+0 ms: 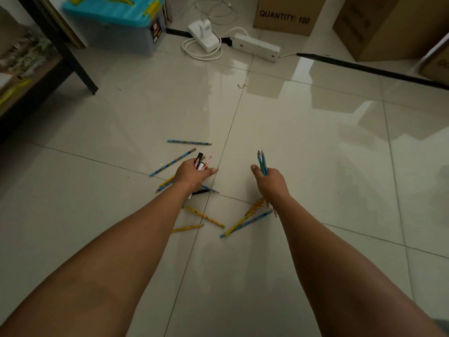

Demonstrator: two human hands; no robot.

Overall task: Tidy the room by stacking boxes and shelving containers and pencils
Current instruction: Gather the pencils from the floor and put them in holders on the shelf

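Observation:
Several pencils lie scattered on the tiled floor: a blue one farthest out, another blue one at the left, yellow ones and a blue-yellow pair nearer to me. My left hand grips a small bunch with a black marker and a pink pencil sticking up. My right hand holds a few teal and blue pencils upright in its fist. More pencils lie partly hidden under both wrists.
A plastic container with a teal lid stands at the back left beside a dark shelf frame. White power strips and cables lie on the floor behind. Cardboard boxes stand at the back right.

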